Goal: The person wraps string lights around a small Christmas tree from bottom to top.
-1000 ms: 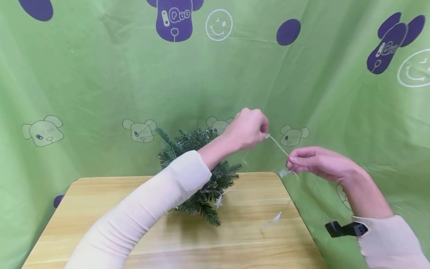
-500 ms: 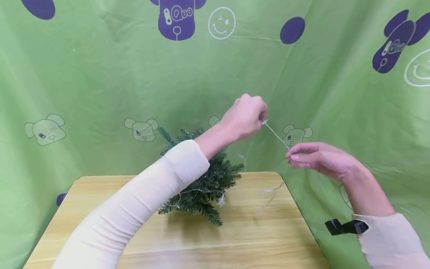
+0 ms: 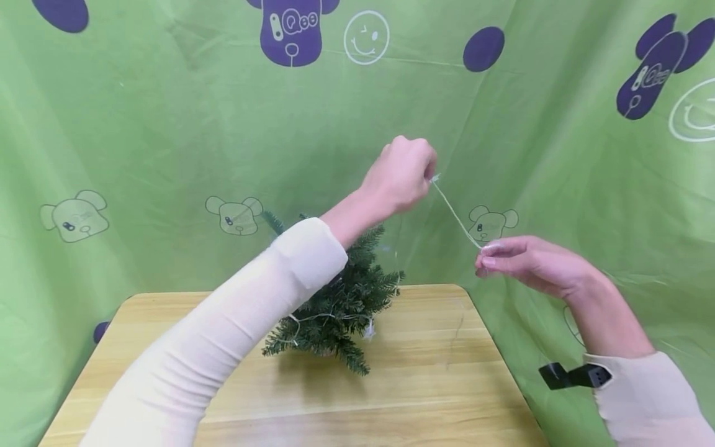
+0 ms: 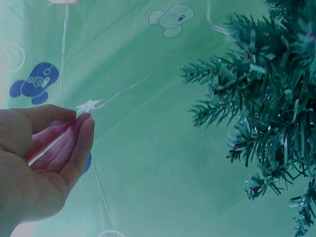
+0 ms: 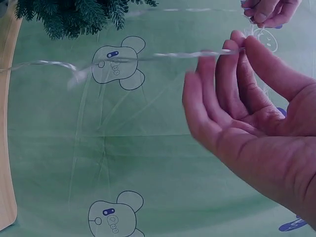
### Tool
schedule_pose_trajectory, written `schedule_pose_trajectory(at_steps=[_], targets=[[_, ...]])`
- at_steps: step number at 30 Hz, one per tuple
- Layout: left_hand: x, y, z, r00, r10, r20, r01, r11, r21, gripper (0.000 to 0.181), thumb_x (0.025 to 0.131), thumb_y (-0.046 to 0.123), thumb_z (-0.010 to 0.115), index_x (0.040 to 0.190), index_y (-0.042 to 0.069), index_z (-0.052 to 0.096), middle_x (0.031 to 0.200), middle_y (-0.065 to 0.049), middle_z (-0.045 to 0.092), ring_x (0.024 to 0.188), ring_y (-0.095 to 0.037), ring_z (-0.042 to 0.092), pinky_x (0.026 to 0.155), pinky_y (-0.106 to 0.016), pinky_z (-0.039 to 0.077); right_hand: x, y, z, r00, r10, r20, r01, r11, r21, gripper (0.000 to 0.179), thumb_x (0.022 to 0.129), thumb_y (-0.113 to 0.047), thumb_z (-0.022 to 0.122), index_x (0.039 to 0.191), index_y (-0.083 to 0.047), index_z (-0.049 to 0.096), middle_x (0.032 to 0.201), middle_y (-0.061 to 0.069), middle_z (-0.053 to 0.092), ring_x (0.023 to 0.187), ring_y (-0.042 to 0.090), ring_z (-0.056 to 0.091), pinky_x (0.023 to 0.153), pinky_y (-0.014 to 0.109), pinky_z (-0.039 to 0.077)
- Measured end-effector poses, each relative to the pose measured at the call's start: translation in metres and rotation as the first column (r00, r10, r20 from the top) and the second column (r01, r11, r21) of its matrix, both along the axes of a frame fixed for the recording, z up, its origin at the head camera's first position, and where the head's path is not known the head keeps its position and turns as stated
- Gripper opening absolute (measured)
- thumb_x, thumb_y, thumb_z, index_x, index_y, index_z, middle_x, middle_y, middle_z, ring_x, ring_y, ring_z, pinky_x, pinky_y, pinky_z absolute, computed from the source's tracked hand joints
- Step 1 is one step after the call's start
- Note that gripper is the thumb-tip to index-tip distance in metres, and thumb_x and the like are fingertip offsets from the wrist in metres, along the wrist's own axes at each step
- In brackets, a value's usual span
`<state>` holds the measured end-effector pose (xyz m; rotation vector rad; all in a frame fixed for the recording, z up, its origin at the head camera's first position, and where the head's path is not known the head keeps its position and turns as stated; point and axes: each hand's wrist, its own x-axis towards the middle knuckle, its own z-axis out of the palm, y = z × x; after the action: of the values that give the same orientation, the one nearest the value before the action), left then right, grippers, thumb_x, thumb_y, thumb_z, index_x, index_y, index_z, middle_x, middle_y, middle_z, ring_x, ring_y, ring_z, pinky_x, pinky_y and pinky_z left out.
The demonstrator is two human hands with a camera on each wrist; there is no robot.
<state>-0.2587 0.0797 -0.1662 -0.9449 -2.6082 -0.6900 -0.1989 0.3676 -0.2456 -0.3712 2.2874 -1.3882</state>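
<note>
In the head view my left hand is raised above and right of a small artificial Christmas tree. Its thumb and fingertips pinch a string of star lights beside a clear star. Lower and to the right, my right hand pinches the same light string, which runs taut between both hands. From the right hand's fingertips the wire trails away with a blurred star on it. Another star hangs on the tree's lower right branches, where part of the string is draped. My left forearm hides the tree's upper left.
The tree stands on a wooden table with rounded far corners. A green cloth printed with bears and smiley faces hangs behind and beside it. A black strap piece sticks out from my right sleeve.
My left hand has risen and shifted slightly left with the star, lengthening the stretch of string between the hands. The right hand went up a little. The loose end has swung below it.
</note>
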Motion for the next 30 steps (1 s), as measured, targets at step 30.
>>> schedule_pose_trajectory(at_steps=[30], targets=[[-0.043, -0.019, -0.028, 0.957, 0.15, 0.246, -0.164, 0.986, 0.037, 0.018, 0.084, -0.006, 0.058, 0.081, 0.009, 0.068, 0.081, -0.004, 0.068, 0.073, -0.018, 0.061, 0.063, -0.024, 0.053, 0.003, 0.003, -0.009, 0.977, 0.204, 0.059, -0.193, 0.97, -0.147, 0.029, 0.105, -0.002, 0.045, 0.122, -0.005, 0.067, 0.118, 0.004, 0.072, 0.106, 0.024, 0.071, 0.101, 0.032, 0.054]])
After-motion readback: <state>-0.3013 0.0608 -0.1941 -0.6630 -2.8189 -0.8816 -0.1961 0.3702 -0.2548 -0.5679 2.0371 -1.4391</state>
